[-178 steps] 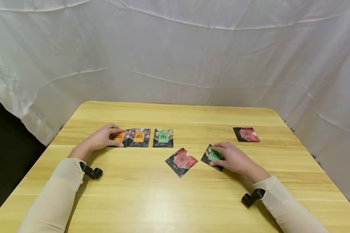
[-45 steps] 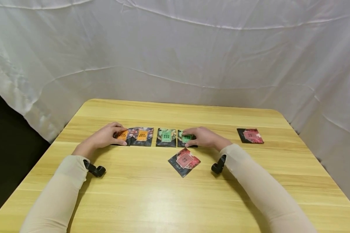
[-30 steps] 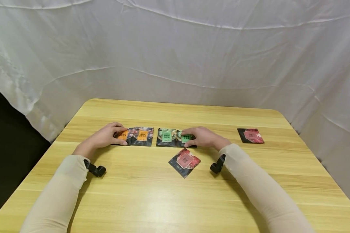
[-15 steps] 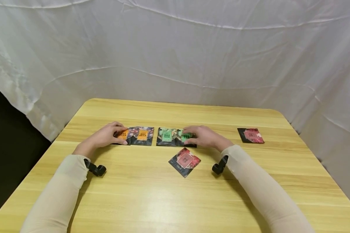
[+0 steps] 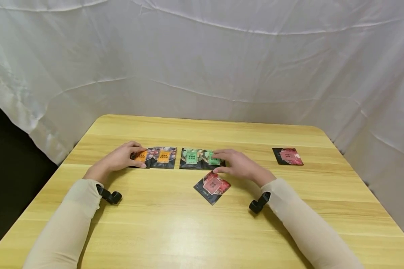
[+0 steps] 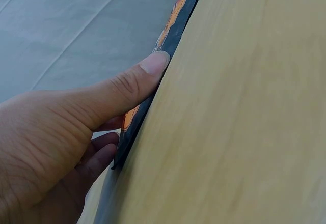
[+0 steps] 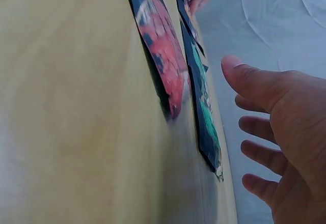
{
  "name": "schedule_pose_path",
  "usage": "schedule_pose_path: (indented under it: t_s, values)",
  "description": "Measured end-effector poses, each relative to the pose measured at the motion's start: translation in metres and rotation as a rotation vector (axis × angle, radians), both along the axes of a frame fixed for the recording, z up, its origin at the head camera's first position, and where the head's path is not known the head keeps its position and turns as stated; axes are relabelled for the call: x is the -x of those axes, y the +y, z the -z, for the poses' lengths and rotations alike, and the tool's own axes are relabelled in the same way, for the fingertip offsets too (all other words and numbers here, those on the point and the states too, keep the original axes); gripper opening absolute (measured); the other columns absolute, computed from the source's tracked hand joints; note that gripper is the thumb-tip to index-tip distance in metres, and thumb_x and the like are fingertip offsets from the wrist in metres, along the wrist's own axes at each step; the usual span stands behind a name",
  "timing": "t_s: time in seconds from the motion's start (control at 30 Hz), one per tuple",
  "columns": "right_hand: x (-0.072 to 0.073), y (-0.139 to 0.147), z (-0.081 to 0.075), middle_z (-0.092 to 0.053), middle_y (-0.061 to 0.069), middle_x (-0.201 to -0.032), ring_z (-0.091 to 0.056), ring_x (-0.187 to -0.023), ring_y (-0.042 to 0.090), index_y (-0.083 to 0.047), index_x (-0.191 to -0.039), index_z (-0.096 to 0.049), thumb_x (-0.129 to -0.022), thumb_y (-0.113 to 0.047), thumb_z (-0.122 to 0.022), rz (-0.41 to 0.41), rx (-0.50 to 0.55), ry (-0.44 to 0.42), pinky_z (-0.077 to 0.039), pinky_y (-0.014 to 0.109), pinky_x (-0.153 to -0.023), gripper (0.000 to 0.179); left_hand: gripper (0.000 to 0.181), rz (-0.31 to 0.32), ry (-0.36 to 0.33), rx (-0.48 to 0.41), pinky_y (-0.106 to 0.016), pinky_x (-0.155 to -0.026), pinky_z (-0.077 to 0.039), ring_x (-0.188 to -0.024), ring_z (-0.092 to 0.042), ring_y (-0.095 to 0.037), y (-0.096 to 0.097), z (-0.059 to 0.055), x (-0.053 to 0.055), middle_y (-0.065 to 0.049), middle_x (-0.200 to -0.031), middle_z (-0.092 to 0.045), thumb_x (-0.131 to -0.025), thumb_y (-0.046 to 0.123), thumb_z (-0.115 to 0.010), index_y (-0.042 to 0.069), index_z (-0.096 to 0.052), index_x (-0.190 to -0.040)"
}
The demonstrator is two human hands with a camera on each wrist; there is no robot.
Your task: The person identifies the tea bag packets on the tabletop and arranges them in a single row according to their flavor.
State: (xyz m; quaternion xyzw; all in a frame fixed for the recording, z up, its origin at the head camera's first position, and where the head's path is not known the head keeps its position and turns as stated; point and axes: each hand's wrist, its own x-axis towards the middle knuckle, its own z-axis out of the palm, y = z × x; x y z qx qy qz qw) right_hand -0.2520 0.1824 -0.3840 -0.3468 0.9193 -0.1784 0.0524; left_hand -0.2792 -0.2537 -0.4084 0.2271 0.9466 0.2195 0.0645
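Note:
Flat square food sachets lie on the table in the head view. My left hand (image 5: 121, 158) holds the leftmost orange-labelled sachet (image 5: 141, 156), partly hiding it; in the left wrist view the thumb lies over its near edge (image 6: 175, 30). A second orange-labelled sachet (image 5: 164, 157) adjoins it. After a small gap come a green-labelled sachet (image 5: 190, 158) and another green-labelled sachet (image 5: 210, 159), side by side. My right hand (image 5: 239, 165) hovers at that last one with fingers spread; the right wrist view shows them apart from it. A red-labelled sachet (image 5: 212, 187) lies turned diagonally just in front.
Another red-labelled sachet (image 5: 287, 156) lies alone at the right of the wooden table (image 5: 175, 228). Behind the table's back edge hangs a pale curtain (image 5: 202, 67). A black wrist camera (image 5: 111, 196) sits on the left sleeve, and a matching camera (image 5: 258, 203) on the right.
The right hand has slid its green sachet left and back, against the other green one. It has now released it and drawn slightly right. The left hand stays on its orange sachet.

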Motion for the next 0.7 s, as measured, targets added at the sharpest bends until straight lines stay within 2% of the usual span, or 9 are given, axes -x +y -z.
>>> schedule_pose_path:
  t_s: [0.23,0.43,0.7]
  values:
    - [-0.019,0.001,0.004,-0.044,0.006,-0.149,-0.036,-0.139,0.029,-0.016,-0.145,-0.051,-0.093,-0.048,-0.064,-0.007,-0.015,0.006,-0.029,0.048,-0.112,0.062,0.081,0.000,0.005,-0.002,-0.061,-0.104,-0.031,-0.129,-0.037,-0.046,0.000,0.001,0.000,-0.024,-0.140,-0.042,-0.083,0.049,-0.076,-0.001,-0.051,-0.141]
    - [-0.037,-0.001,0.007,-0.044,0.005,-0.149,-0.036,-0.138,0.027,-0.014,-0.145,-0.050,-0.093,-0.046,-0.064,-0.068,-0.017,0.008,-0.029,0.046,-0.112,0.063,0.081,-0.003,0.001,-0.011,-0.062,-0.104,-0.032,-0.128,-0.037,-0.047,0.000,0.000,-0.001,-0.025,-0.139,-0.042,-0.082,0.049,-0.076,-0.002,-0.051,-0.141]
    - [-0.050,-0.004,0.007,-0.050,0.001,-0.143,-0.042,-0.133,0.024,-0.016,-0.142,-0.054,-0.092,-0.047,-0.065,-0.084,-0.004,0.028,-0.035,0.043,-0.109,0.059,0.080,-0.009,-0.012,-0.019,-0.062,-0.104,-0.032,-0.129,-0.036,-0.046,0.001,-0.001,-0.001,-0.024,-0.141,-0.041,-0.083,0.047,-0.076,-0.001,-0.050,-0.142]
